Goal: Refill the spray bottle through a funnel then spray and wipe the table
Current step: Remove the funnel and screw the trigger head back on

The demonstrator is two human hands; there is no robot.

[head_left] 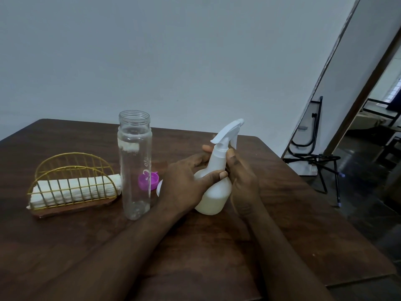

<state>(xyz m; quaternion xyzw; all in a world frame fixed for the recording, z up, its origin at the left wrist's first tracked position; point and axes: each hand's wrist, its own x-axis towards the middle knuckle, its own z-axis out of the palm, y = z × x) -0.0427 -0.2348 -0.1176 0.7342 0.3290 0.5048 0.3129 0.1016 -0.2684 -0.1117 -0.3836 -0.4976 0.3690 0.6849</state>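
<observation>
The white spray bottle (217, 192) stood toward the tabletop's (293, 192) far edge. The left hand (186, 181) gripped its body and the right hand (243, 181) its neck. Likely light, slippery plastic, best held at the neck.

Looks like a home dining area. Dark wood table (206, 246), gold wire napkin holder (73, 207) on the left with folded napkins (73, 190), bare pale wall (173, 61) behind. Far right: black metal frame (310, 157) against the wall, doorway (382, 118) into another room.
</observation>
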